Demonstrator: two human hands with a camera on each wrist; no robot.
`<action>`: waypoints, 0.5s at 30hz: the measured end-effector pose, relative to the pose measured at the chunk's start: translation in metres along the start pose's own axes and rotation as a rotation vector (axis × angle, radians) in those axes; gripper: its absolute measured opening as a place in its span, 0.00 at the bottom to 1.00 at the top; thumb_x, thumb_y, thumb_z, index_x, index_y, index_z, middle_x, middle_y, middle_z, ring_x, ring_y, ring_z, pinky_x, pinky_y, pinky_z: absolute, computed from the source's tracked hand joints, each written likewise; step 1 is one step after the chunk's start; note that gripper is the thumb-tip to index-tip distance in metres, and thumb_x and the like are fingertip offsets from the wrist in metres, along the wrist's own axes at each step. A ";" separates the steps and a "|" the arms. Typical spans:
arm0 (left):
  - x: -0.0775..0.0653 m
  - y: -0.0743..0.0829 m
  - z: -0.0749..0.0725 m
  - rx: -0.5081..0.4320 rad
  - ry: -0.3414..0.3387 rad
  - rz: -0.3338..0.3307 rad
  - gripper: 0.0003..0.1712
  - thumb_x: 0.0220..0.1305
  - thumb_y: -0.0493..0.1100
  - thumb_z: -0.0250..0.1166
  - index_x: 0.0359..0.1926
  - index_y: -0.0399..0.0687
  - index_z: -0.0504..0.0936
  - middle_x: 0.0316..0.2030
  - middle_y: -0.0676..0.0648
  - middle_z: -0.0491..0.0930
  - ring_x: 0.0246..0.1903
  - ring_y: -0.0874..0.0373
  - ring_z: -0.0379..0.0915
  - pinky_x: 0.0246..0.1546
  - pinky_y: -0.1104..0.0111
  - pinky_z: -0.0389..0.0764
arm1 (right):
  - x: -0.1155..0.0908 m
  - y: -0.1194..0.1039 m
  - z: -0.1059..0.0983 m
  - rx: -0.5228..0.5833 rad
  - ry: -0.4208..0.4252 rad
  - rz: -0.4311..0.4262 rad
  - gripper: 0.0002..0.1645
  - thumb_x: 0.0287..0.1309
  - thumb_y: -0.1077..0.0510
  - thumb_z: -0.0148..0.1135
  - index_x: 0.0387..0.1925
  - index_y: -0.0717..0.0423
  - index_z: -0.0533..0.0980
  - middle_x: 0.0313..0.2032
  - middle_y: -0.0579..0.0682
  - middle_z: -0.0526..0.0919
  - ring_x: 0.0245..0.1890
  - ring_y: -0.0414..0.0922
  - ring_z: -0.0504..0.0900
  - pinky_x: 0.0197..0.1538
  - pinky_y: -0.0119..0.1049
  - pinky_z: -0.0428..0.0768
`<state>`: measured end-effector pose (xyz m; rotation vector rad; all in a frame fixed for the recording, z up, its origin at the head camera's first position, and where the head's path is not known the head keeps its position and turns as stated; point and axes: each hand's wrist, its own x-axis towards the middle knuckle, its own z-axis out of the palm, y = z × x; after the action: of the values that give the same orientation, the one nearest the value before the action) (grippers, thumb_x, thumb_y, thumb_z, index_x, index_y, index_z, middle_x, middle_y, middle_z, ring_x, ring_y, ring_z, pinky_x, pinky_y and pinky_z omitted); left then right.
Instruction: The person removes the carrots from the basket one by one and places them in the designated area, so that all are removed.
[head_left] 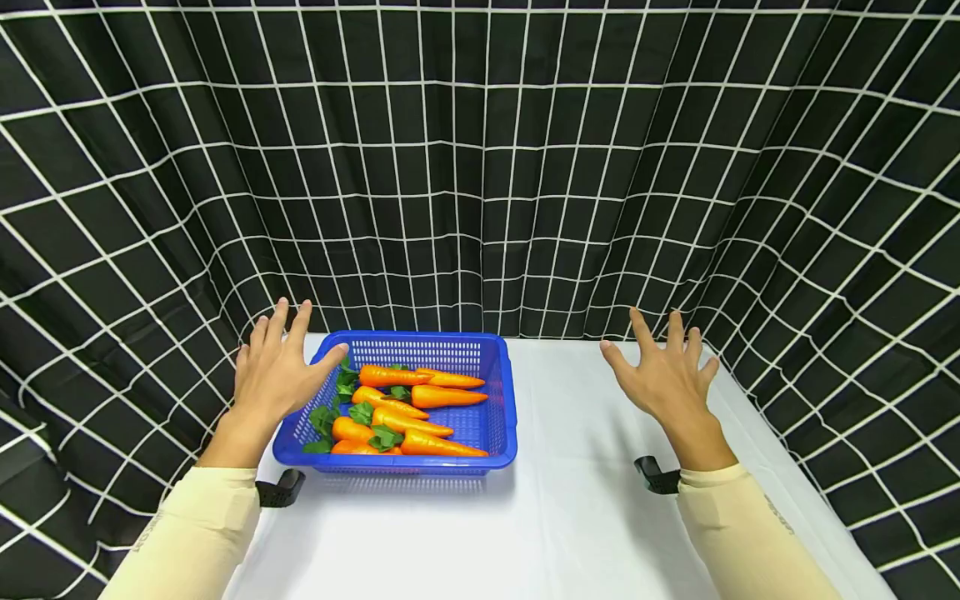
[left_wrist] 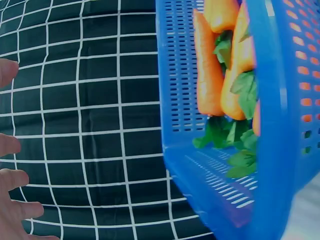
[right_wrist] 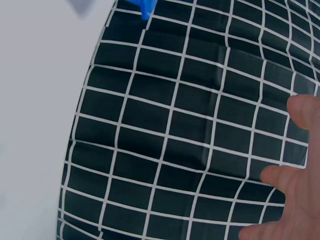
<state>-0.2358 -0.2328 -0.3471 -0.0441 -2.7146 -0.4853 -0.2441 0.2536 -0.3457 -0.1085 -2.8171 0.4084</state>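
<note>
A blue plastic basket (head_left: 508,400) with slotted walls stands on the left part of the table, holding several orange carrots (head_left: 450,397) with green leaves (head_left: 324,419). My left hand (head_left: 276,371) hovers by the basket's left side, fingers spread, holding nothing; its thumb overlaps the rim in the head view. In the left wrist view the basket (left_wrist: 272,120) and carrots (left_wrist: 209,75) lie to the right of the fingertips (left_wrist: 17,178). Well to the right of the basket, my right hand (head_left: 666,379) is held above the table with fingers spread and nothing in it.
A white table (head_left: 570,500) lies below both hands. Black curtain cloth (head_left: 480,167) with a white grid hangs behind and at both sides. Each wrist carries a black camera strap (head_left: 281,490). Pale sleeves (head_left: 202,525) cover the forearms.
</note>
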 end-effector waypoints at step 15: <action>-0.026 -0.009 0.019 -0.098 0.056 0.028 0.50 0.63 0.69 0.54 0.76 0.50 0.50 0.74 0.38 0.44 0.69 0.33 0.40 0.58 0.31 0.46 | -0.003 0.000 0.005 0.012 0.012 -0.029 0.50 0.60 0.21 0.33 0.76 0.39 0.46 0.71 0.71 0.37 0.67 0.75 0.34 0.55 0.78 0.36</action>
<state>-0.2191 -0.2338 -0.3766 -0.0934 -2.6305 -0.6023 -0.2427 0.2521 -0.3508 -0.0669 -2.8003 0.4165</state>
